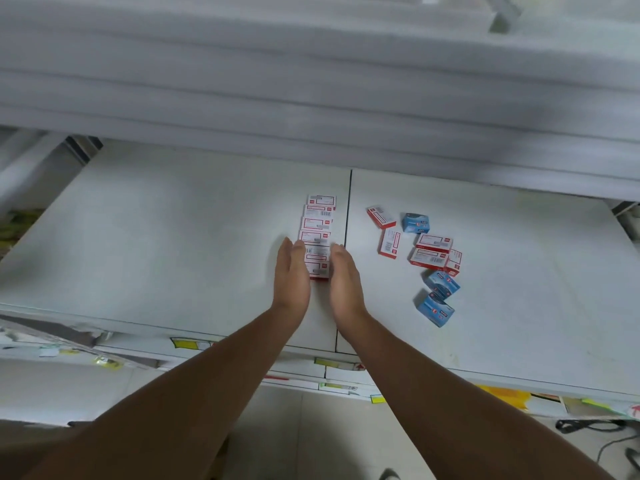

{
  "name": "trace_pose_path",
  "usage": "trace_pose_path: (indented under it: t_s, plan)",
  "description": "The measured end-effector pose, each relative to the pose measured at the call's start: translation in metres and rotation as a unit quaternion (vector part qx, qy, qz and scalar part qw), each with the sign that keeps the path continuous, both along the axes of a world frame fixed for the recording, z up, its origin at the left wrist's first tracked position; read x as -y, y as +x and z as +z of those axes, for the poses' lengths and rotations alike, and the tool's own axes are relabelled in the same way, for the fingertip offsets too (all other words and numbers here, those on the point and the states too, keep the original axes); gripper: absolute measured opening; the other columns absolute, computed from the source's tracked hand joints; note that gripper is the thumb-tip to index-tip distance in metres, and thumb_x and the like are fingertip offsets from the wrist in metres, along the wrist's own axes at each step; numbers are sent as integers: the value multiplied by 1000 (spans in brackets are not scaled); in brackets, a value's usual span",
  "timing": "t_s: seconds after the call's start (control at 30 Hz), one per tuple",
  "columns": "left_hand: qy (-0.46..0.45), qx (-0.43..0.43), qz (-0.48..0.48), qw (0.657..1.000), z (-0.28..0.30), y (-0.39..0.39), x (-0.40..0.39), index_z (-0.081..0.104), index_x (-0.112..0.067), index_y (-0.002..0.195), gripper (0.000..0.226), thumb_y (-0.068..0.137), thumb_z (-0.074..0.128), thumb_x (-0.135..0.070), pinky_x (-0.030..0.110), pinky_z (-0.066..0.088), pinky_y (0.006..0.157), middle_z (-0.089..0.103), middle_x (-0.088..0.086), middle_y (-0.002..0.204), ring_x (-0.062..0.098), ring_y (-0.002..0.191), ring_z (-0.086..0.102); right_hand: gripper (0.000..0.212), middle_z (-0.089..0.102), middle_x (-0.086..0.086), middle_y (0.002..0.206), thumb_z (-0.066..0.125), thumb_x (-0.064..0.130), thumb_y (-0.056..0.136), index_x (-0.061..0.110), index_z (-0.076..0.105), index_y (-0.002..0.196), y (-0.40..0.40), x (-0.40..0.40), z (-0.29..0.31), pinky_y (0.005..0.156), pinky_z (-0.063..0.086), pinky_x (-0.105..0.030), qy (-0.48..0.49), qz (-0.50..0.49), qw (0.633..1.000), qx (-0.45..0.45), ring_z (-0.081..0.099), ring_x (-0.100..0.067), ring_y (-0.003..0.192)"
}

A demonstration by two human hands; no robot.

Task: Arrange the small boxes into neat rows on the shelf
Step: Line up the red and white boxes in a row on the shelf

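Head view, the only one. We've got both hands flat and edge-on, palms facing each other, pressed vs the two long sides of a column of small white-and-red cardboard boxes (318, 233) on the pale grey shelf board (173, 237). Left hand (290, 271) touches the column's left side, right hand (343, 275) its right side. Fingers straight, no curl, so nothing is gripped; hands are narrow apart, only the near two or three boxes between them.

Key relation: the column's long axis runs straight away from us, near end at the palms, far end up by the seam (348, 209) where two shelf boards meet. The column sits just left of that seam and roughly parallel to it. The far boxes look slightly staggered, approx.

Loose stock lies to the right, across the seam: scattered white-and-red boxes (434, 251) at mixed angles and three small blue cardboard boxes (437, 296) nearer the front edge, one more blue (416, 222) further back. All well apart from the column. Right hand is nearer them, so we'd judge it does the next fetch.

No containers in view; boxes are shut, contents unseen.
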State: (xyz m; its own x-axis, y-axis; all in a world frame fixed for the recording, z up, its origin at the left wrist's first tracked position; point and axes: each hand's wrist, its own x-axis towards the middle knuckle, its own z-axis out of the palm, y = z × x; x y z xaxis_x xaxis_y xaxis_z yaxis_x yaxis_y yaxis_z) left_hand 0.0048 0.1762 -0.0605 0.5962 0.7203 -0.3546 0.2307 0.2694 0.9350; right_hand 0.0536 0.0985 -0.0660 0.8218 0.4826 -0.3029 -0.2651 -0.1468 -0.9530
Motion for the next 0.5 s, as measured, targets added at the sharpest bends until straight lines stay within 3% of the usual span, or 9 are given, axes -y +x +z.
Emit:
trace_pose_path:
  t_s: [0.07,0.1,0.2,0.33,0.5]
  plan:
    - [49,-30,-3,998,5,-8,0,34,-23,163,58,110,42,-44,31,40,115,47,0,160,20,143,50,28,67,21,124,40,47,109,39,63,124,0,11,7,99,44,-24,-35,5,999,32,61,11,107]
    - [91,-52,-12,994,6,-13,-2,35,-23,162,56,111,44,-41,35,39,118,41,1,163,21,147,46,32,65,18,132,43,46,108,36,61,134,1,17,11,105,44,-26,-58,12,997,47,60,7,114]
    - [186,-129,-64,972,10,-34,-5,42,-20,159,52,110,47,-39,45,36,123,34,4,167,24,150,39,45,59,6,148,48,41,106,27,54,149,9,41,21,116,42,-40,-147,53,984,91,54,-15,134]
    - [220,-194,-121,948,37,-66,4,45,-21,157,54,109,48,-45,48,39,121,41,8,163,29,145,47,45,57,-3,150,51,31,105,22,55,148,22,84,47,113,42,-37,-225,96,962,125,54,-23,136]
    - [349,-239,-196,885,95,-81,21,46,-22,156,57,107,50,-49,41,39,119,44,5,163,25,144,49,56,56,-4,152,58,42,99,25,50,152,44,131,91,106,50,-39,-312,181,904,230,57,-26,132]
